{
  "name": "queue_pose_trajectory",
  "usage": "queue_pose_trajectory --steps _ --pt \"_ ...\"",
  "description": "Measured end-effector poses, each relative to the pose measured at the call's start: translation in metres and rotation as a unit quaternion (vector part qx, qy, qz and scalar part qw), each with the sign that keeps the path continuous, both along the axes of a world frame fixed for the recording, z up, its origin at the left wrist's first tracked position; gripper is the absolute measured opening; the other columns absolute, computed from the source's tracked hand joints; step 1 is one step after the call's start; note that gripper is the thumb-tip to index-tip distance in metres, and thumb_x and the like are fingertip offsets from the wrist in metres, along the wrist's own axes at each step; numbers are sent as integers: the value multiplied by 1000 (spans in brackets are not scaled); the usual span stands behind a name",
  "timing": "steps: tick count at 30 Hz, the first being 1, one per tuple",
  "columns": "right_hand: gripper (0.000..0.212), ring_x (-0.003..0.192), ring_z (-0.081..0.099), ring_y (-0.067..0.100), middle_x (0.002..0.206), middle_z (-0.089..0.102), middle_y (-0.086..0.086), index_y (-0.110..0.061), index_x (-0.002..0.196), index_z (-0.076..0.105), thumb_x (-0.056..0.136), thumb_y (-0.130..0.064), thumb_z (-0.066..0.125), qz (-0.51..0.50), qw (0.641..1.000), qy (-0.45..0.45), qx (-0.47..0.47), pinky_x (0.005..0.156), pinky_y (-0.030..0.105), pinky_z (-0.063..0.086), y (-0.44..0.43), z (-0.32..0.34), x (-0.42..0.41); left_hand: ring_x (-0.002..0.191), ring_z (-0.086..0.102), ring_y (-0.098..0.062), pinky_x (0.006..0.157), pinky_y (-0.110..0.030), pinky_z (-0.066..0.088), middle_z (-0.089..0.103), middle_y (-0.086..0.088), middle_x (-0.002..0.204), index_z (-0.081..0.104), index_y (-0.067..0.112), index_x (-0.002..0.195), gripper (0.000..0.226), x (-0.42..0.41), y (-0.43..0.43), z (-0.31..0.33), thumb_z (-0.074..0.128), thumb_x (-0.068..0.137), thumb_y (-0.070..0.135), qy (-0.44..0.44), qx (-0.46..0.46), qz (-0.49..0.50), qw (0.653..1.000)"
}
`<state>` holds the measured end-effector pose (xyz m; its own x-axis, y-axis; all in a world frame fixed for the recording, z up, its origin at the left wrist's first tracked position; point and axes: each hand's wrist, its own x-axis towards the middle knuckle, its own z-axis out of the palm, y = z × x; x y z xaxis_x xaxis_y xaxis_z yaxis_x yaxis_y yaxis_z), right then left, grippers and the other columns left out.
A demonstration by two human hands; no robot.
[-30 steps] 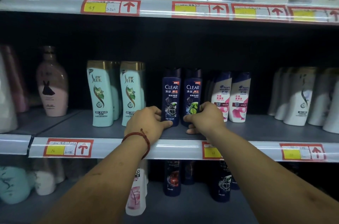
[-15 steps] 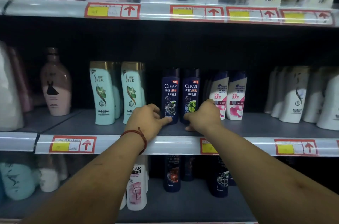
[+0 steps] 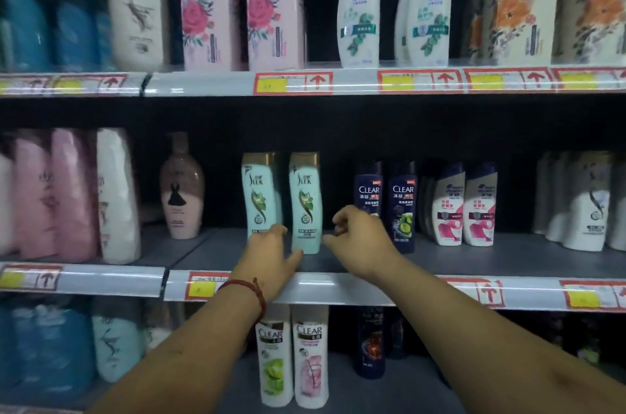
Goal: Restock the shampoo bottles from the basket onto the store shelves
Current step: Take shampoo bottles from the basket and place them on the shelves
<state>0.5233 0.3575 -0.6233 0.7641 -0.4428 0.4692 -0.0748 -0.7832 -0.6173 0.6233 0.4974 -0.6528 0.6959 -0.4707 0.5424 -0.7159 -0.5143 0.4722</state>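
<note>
While loosely curled, fingers [image 3: 340, 222] beside green bottle [image 3: 305, 202]

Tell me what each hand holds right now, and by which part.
Nothing is clearly held. The left hand rests against the bases of the two mint-green SLEK bottles; the right hand hangs loosely curled, empty, beside them.

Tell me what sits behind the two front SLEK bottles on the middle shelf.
Behind the left SLEK bottle another gold cap shows, so at least one more stands there. The rest of the row is hidden in the dark shelf.
</note>
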Motion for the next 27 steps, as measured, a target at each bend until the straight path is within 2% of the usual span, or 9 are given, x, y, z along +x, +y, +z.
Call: queue_pose_trajectory --steps 3,5,7,9,14,21,24,27 --pt "32 87 57 14 100 58 -2 -11 117 56 89 -20 69 -13 1000 21 6 53 10 37 8 2 22 96 61 -28 85 -39 55 63 -12 106 54 13 109 28 6 -2 0 60 91 35 11 33 -22 999" --pt "29 88 62 18 106 66 3 -10 110 59 87 -22 71 -29 999 32 23 55 17 44 7 1 34 100 62 -29 85 -39 54 66 -10 111 53 16 114 29 12 -5 -1 54 92 35 6 56 -45 997" --pt "21 91 67 20 106 71 7 -10 98 63 83 -21 73 -43 997 48 41 66 26 54 3 -4 42 101 62 -31 80 -33 51 66 -9 113 50 17 115 28 16 -6 -3 49 94 35 -10 83 -42 996" --pt "16 93 69 20 106 73 6 -10 92 65 81 -19 73 -43 997 54 42 73 30 58 -1 -12 44 98 60 -31 75 -32 48 65 -9 110 48 18 119 29 18 -8 -6 44 96 34 -36 103 -31 994" --pt "28 99 70 14 113 74 0 -13 110 70 82 -13 70 -7 998 38 55 87 33 60 -1 -21 45 97 61 -28 72 -31 43 66 -10 109 42 15 133 38 18 -11 -12 36 99 32 -71 106 -16 992" --pt "31 96 71 9 107 76 -6 -16 111 72 80 -13 68 3 998 26 59 88 31 59 1 -23 46 82 52 -23 68 -30 38 65 -8 104 39 15 138 43 22 -12 -15 34 100 33 -79 99 -18 992" --pt "31 95 71 10 105 76 -5 -16 109 71 78 -14 68 1 998 26 60 88 35 59 2 -24 45 87 57 -26 68 -31 40 66 -9 104 40 14 137 43 22 -12 -15 34 99 33 -76 98 -16 992" --pt "32 94 71 12 105 75 -4 -16 109 70 76 -18 69 -5 998 27 52 87 36 60 3 -25 45 85 55 -24 68 -31 40 65 -9 105 38 14 140 45 21 -11 -15 33 100 33 -75 101 -12 992"
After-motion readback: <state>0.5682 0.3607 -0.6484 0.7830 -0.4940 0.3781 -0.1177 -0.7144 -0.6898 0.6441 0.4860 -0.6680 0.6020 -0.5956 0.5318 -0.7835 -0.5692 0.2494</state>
